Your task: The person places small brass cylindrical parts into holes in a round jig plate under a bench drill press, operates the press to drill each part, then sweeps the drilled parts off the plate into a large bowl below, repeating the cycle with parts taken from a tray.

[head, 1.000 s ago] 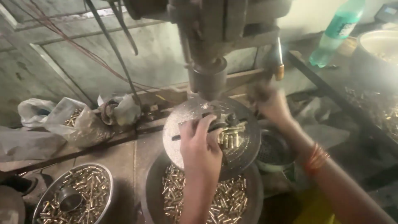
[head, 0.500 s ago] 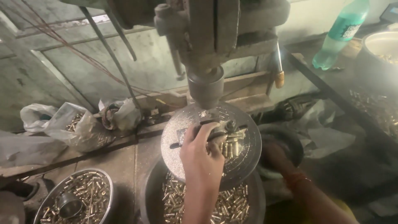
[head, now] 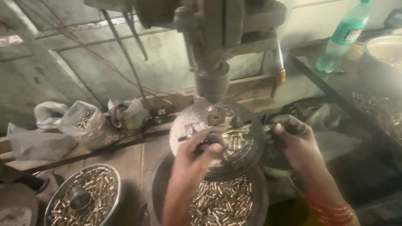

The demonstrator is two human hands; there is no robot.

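At far left, a steel bowl [head: 83, 201] of small brass casings sits on the floor beside crumpled plastic bags [head: 79, 125]. Further right, the left hand [head: 197, 155] reaches up onto a round metal work plate [head: 197, 121], its fingers curled and pinching at a cluster of brass casings [head: 234, 136] lying on the plate under the press spindle [head: 212, 83]. Below the plate a second bowl [head: 224, 201] holds more casings. The right hand [head: 295, 140] rests at the plate's right edge, fingers loosely bent; whether it grips anything I cannot tell. Fingers lie close beneath the spindle, so a descent could crush them; nudged casings could roll off. A green bottle [head: 343, 35] stands far right.
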